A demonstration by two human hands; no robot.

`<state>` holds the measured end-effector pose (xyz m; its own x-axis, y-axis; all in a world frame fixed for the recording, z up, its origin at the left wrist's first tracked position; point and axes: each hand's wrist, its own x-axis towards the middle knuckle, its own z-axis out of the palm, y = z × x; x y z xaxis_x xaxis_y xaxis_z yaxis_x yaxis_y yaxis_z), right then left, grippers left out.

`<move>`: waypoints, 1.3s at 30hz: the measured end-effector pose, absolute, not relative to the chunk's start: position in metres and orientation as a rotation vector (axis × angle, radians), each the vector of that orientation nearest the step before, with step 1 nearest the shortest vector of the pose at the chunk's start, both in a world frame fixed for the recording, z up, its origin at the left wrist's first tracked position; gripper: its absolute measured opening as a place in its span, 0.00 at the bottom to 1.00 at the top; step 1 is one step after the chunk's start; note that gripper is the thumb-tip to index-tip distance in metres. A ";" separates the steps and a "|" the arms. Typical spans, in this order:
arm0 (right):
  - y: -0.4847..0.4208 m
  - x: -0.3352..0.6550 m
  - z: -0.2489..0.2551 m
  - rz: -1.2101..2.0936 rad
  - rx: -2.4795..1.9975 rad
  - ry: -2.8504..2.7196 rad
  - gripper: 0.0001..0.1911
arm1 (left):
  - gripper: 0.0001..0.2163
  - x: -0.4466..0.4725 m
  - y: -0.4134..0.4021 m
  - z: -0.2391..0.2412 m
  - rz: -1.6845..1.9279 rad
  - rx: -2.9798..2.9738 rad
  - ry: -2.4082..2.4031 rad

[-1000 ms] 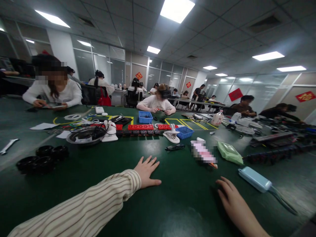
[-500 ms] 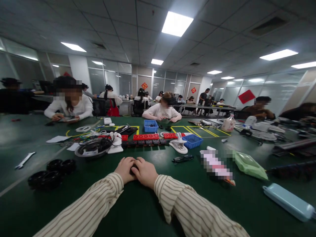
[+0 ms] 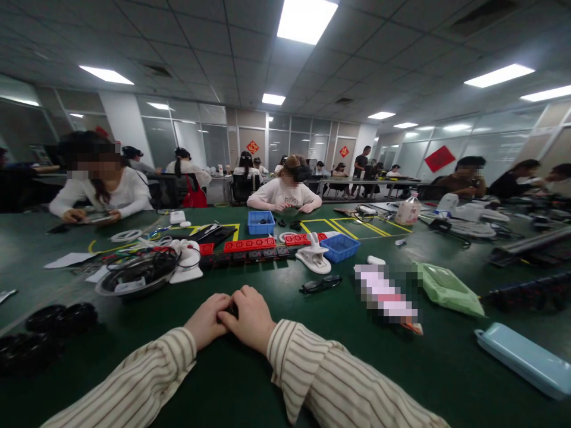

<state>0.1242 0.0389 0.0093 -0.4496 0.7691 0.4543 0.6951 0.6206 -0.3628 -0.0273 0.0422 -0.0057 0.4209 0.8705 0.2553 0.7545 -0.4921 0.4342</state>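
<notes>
My left hand point(image 3: 207, 320) and my right hand point(image 3: 250, 317) meet over the green table point(image 3: 223, 380), fingers curled and touching. Between them shows a sliver of a small dark object point(image 3: 232, 308); most of it is hidden, so its kind is unclear. Both hands are closed around it. Beyond them lies a pair of black-framed glasses point(image 3: 321, 284), to the right of my hands. Farther back stands a white clip-shaped base point(image 3: 313, 257), beside a row of red and black socket strips point(image 3: 250, 245).
Left are a metal bowl point(image 3: 136, 276) of cables and black rolls point(image 3: 62, 318). Blue bins point(image 3: 339, 247) stand ahead. To the right lie a green wipes pack point(image 3: 446, 286) and a light-blue case point(image 3: 524, 359). A co-worker point(image 3: 285, 193) sits opposite.
The view has turned slightly right, so the table's things appear shifted left. My hands stay together, with the dark object still between them.
</notes>
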 end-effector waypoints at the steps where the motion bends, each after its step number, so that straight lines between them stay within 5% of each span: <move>1: 0.039 0.126 0.011 0.167 -1.096 -2.294 0.12 | 0.10 -0.028 0.042 -0.006 0.668 2.418 1.402; 4: 0.037 0.137 0.016 0.229 -0.826 -2.410 0.05 | 0.09 -0.028 0.043 -0.009 0.686 2.400 1.361; 8: 0.028 0.148 0.021 0.394 -0.552 -2.405 0.22 | 0.13 -0.029 0.044 -0.013 0.691 2.399 1.308; 13: 0.021 0.145 0.019 0.356 -0.806 -2.239 0.23 | 0.22 -0.025 0.039 -0.011 0.676 2.516 1.344; 18: 0.033 0.142 0.011 0.326 -1.088 -2.147 0.17 | 0.16 -0.017 0.033 -0.004 0.588 2.518 1.507; 25: 0.036 0.147 0.014 0.422 -0.814 -2.233 0.05 | 0.14 -0.014 0.032 -0.003 0.639 2.458 1.453; 30: 0.022 0.165 0.018 0.599 -0.504 -2.354 0.21 | 0.14 -0.018 0.034 -0.002 0.574 2.442 1.237; 39: 0.020 0.165 0.017 0.411 -0.928 -2.211 0.20 | 0.25 -0.003 0.015 0.001 0.636 2.582 1.557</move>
<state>0.1646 0.0203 0.0170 -0.5033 0.7199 0.4779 0.5000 0.6937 -0.5184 -0.0030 0.0147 0.0015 0.4044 0.8586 0.3152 0.8337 -0.4878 0.2590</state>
